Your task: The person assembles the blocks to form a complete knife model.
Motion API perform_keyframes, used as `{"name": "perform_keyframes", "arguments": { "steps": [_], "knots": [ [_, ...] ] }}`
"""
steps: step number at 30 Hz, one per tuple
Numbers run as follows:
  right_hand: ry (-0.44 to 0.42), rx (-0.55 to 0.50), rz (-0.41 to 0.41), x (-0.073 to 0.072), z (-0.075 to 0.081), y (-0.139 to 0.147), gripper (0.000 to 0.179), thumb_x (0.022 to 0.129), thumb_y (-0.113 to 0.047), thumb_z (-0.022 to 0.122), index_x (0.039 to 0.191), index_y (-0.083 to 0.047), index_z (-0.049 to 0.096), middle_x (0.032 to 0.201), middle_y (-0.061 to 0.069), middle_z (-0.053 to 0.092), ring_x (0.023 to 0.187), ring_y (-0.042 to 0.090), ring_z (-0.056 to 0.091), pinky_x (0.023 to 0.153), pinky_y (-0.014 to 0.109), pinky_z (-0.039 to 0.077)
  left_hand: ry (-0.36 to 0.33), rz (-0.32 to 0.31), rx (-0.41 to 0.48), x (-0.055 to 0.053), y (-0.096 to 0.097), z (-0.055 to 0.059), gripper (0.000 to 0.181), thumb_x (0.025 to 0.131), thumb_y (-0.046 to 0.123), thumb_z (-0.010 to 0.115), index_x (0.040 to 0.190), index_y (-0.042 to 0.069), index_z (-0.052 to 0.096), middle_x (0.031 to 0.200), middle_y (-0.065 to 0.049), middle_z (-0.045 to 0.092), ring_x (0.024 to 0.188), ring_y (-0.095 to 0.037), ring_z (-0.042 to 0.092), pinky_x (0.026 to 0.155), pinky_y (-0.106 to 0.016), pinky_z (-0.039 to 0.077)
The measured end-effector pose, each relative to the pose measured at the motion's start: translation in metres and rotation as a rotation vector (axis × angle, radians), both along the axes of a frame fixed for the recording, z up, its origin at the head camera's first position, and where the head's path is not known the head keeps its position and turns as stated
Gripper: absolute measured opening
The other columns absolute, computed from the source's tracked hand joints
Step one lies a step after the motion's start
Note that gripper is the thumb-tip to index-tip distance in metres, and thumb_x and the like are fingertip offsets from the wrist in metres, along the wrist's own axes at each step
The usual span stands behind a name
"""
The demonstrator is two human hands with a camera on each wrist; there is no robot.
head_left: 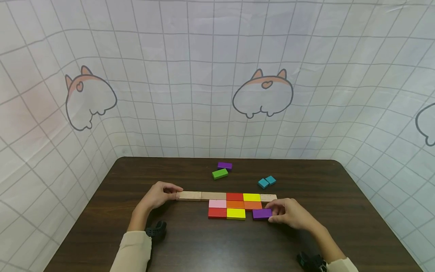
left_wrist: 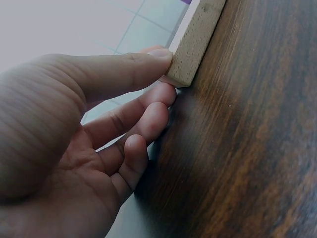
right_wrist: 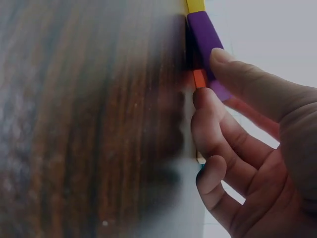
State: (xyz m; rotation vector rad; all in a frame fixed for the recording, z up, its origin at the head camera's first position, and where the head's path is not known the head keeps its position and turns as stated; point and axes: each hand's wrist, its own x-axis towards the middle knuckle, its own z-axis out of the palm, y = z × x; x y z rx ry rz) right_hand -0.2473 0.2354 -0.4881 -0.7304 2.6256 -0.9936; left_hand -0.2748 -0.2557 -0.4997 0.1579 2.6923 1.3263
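My left hand (head_left: 159, 195) pinches the left end of a plain wooden block (head_left: 190, 196) between thumb and fingertips; the left wrist view shows the thumb on the block's side. My right hand (head_left: 292, 214) pinches the right end of a purple block (head_left: 261, 214). A small gap parts it from a yellow block (head_left: 236, 214) on its left in the head view. Behind the purple block lies an orange block (head_left: 253, 205). The flat layout also holds a pink block (head_left: 217, 203), red blocks (head_left: 217, 213) and a second plain block (head_left: 213, 195).
Beyond the layout, a green block (head_left: 220, 173) lies by another purple block (head_left: 225, 165). Two small blue blocks (head_left: 263, 183) sit to the right of them. The dark wood table (head_left: 183, 245) backs onto a white gridded cloth (head_left: 190, 94).
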Motion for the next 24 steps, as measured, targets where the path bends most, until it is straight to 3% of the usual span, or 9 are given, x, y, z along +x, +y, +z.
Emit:
{"name": "perform_keyframes", "arguments": {
  "steps": [13, 24],
  "knots": [
    [-0.036, 0.002, 0.015, -0.0031, 0.0019, -0.0029, 0.027, 0.088, -0.025, 0.082, 0.108, -0.01, 0.069, 0.079, -0.005, 0.065, 0.067, 0.005, 0.056, 0.064, 0.023, 0.048, 0.007, -0.012, -0.003, 0.0001, 0.0002, 0.0002, 0.018, 0.093, 0.016, 0.076, 0.11, 0.015, 0.08, 0.093, -0.003, 0.07, 0.081, -0.018, 0.057, 0.073, -0.034, 0.047],
    [-0.064, -0.049, 0.035, -0.0051, 0.0018, -0.0087, 0.019, 0.091, -0.02, 0.079, 0.104, -0.009, 0.069, 0.079, -0.002, 0.068, 0.065, 0.005, 0.059, 0.06, 0.024, 0.051, 0.003, -0.017, -0.001, 0.0002, -0.0003, 0.0011, 0.018, 0.093, 0.015, 0.076, 0.11, 0.014, 0.08, 0.093, -0.004, 0.07, 0.081, -0.018, 0.058, 0.073, -0.034, 0.047]
  ]
}}
